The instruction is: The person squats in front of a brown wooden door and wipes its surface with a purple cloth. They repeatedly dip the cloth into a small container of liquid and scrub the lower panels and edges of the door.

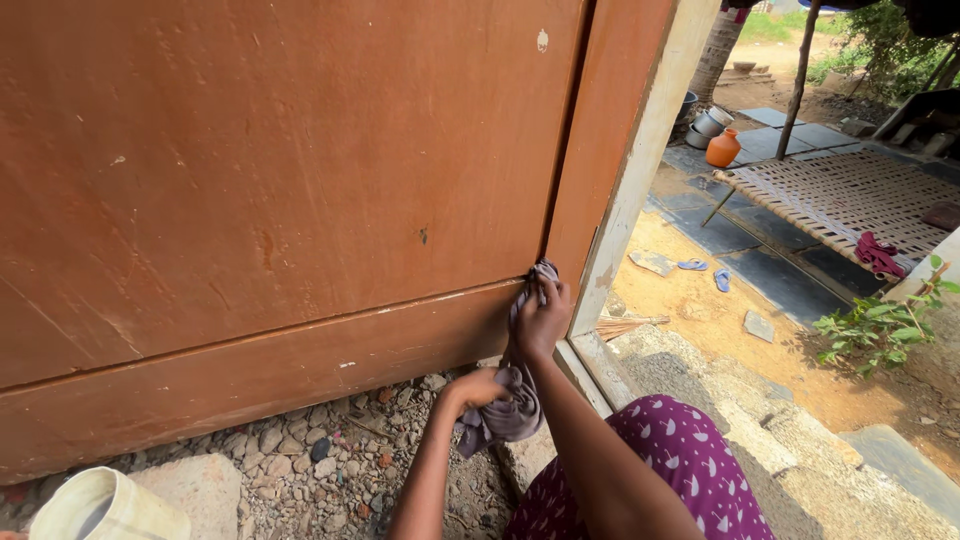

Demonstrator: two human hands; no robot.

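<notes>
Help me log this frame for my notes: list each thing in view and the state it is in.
Right hand: pressing grey cloth against the brown door edge.
Left hand: bunching the cloth's lower end.
Brown door: dusty, scratched.
Woven cot: standing outdoors, red cloth on it.
Orange pot: upright.
Blue sandals: lying apart on the ground.

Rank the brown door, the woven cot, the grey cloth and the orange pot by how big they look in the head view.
1. Brown door
2. Woven cot
3. Grey cloth, gripped by left hand and right hand
4. Orange pot

The cot and pot stand farther off, so they look smaller than they are.
</notes>
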